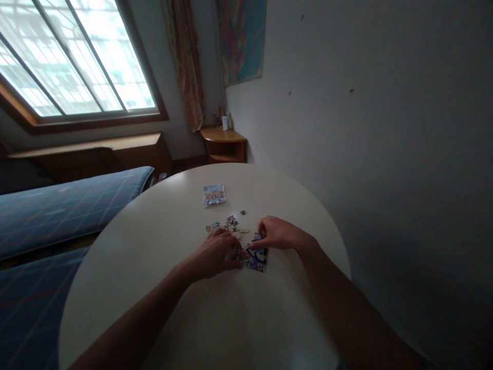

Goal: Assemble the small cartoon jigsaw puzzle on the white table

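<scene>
A partly joined jigsaw puzzle (257, 260) with dark blue and white parts lies flat on the round table. My left hand (217, 253) curls round its left edge, thumb at the near side and fingers at the far side. At the puzzle's far edge, my right hand (283, 234) pinches a small puzzle piece (257, 237), partly hidden by the fingers. Loose puzzle pieces (231, 221) lie in a small heap just beyond my left hand. One separate dark piece (243, 212) sits farther out. A picture sheet (214, 195) rests beyond the pieces.
The white round table (154, 236) reaches close to the wall on the right. A blue plaid padded seat (69, 205) stands to the left. Behind the table are a wooden corner shelf (223, 135), a curtain (187, 67) and a barred window (73, 56).
</scene>
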The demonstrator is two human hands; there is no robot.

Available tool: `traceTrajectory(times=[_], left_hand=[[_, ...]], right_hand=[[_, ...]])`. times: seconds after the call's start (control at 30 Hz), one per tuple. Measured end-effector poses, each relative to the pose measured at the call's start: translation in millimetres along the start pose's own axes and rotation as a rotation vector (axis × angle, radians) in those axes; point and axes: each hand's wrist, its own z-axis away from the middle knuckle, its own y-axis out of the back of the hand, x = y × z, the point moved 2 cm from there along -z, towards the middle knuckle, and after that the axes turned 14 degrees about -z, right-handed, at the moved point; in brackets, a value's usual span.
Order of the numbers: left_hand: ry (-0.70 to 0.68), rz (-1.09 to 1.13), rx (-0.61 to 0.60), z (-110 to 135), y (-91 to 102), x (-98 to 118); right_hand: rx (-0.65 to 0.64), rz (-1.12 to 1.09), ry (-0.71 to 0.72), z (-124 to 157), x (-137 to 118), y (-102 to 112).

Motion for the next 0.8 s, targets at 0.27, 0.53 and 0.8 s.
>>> traceTrajectory(times=[0.27,0.53,0.8], left_hand=[[0.03,-0.018,0.035,-1.3,3.0,3.8],[0.201,0.065,0.099,-7.1,0.6,-6.4],[0.305,0.488,0.233,-12.8,-7.7,-28.0]], right_hand=[[-0.007,-0.057,0.083,-1.4,-8.5,-4.8],[-0.025,-0.08,0.276,-2.4,-18.0,-6.8],[-0.081,-0.002,0.462,-7.9,-20.6,-23.4]])
